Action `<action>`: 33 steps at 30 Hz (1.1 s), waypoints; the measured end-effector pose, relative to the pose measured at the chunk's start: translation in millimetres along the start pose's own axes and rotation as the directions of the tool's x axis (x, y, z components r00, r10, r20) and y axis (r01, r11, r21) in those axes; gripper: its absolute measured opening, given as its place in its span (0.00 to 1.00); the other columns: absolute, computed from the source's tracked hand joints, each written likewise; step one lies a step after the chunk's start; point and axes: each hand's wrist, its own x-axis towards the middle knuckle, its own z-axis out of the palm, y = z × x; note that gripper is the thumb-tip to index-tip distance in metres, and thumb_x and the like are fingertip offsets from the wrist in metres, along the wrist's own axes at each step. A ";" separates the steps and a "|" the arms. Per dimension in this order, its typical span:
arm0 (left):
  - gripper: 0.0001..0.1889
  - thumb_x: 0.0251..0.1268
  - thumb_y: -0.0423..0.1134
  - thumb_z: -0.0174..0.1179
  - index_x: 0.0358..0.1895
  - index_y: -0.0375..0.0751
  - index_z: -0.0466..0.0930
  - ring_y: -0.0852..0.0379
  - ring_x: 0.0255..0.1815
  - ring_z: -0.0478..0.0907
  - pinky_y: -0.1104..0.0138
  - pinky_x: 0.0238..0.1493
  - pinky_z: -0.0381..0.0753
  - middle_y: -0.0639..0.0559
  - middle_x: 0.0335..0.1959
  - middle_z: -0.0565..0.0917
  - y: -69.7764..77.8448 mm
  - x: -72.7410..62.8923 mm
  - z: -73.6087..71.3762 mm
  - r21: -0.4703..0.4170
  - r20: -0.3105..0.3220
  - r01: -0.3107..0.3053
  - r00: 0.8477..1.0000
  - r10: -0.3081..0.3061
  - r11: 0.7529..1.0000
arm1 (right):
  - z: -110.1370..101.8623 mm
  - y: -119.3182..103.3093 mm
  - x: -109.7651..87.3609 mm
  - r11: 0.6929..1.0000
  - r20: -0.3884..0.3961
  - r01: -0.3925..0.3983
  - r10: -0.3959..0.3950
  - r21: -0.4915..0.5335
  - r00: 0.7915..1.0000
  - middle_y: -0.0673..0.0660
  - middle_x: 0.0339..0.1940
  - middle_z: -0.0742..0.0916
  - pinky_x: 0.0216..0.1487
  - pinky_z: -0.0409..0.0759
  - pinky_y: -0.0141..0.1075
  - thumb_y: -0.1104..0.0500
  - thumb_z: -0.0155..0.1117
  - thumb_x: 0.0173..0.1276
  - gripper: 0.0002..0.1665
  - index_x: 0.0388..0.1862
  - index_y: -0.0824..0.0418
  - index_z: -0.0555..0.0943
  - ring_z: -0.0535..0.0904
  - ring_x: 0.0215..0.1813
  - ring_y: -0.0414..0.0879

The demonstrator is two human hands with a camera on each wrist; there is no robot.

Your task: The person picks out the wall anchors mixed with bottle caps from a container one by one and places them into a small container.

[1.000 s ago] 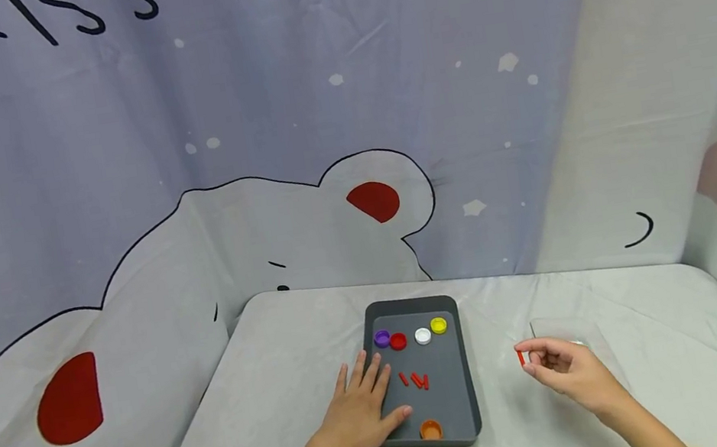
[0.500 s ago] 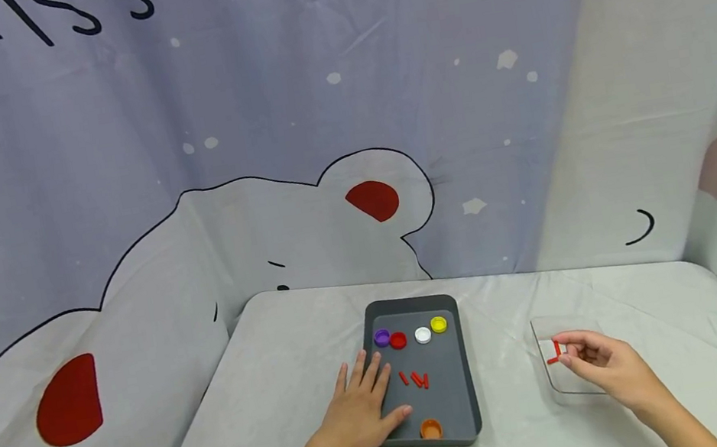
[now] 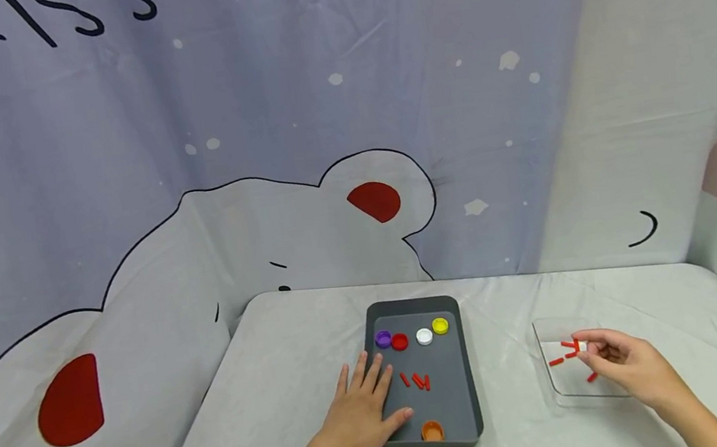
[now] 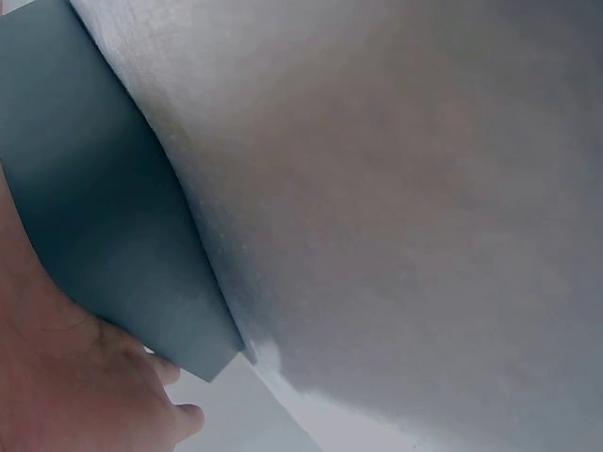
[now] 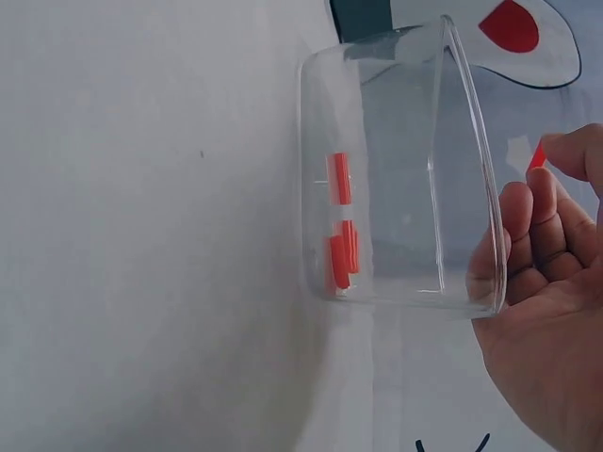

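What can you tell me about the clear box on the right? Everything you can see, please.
The box is colourless and see-through, plastic by its look, with straight walls, rounded corners and no lid showing. It sits upright on the white cloth, apart from the tray. Several red sticks lie scattered inside. The right hand pinches another above it; whether that hand touches the rim is unclear.

Left hand [image 3: 357, 418] palm down, fingers spread; right hand [image 3: 633, 368] in thumb-and-forefinger pinch, other fingers curled.
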 end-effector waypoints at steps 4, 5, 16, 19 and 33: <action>0.43 0.73 0.72 0.40 0.79 0.44 0.61 0.40 0.84 0.41 0.38 0.77 0.43 0.45 0.82 0.56 -1.1 0.7 2.3 0.019 0.003 0.006 1.000 -0.006 1.000 | -3.7 0.1 0.5 1.000 0.003 -0.022 0.023 -0.013 1.000 0.48 0.34 0.82 0.36 0.77 0.27 0.62 0.67 0.71 0.20 0.57 0.73 0.80 0.79 0.35 0.35; 0.43 0.73 0.72 0.40 0.79 0.45 0.61 0.41 0.84 0.41 0.38 0.77 0.43 0.45 0.82 0.55 -1.2 0.9 2.3 0.021 0.006 0.008 1.000 -0.008 1.000 | -4.3 0.6 0.7 1.000 0.004 -0.028 0.028 -0.012 1.000 0.49 0.35 0.82 0.37 0.77 0.26 0.62 0.67 0.72 0.21 0.58 0.73 0.79 0.79 0.36 0.35; 0.43 0.73 0.72 0.39 0.80 0.45 0.60 0.42 0.84 0.40 0.39 0.78 0.42 0.45 0.82 0.54 1.7 0.4 -4.4 0.012 0.042 0.024 0.999 -0.024 1.000 | 2.0 -4.4 0.9 1.000 0.005 -0.005 0.005 0.025 1.000 0.47 0.38 0.82 0.37 0.77 0.27 0.61 0.64 0.75 0.23 0.63 0.71 0.77 0.79 0.39 0.34; 0.44 0.73 0.72 0.39 0.80 0.44 0.60 0.42 0.84 0.40 0.39 0.78 0.42 0.45 0.82 0.54 1.6 0.4 -4.2 0.019 0.039 0.026 0.999 -0.026 0.999 | 11.7 -12.1 2.9 0.999 0.015 0.016 -0.016 0.043 1.000 0.52 0.38 0.82 0.32 0.77 0.31 0.60 0.64 0.75 0.22 0.63 0.70 0.78 0.80 0.37 0.38; 0.43 0.73 0.71 0.40 0.79 0.44 0.60 0.41 0.84 0.40 0.38 0.78 0.42 0.45 0.83 0.54 1.0 -0.3 -1.8 0.007 0.041 0.020 0.999 -0.020 1.000 | 73.8 -29.9 20.3 0.979 0.041 0.196 -0.198 0.061 0.979 0.53 0.37 0.80 0.35 0.79 0.29 0.66 0.72 0.65 0.19 0.56 0.64 0.83 0.78 0.35 0.37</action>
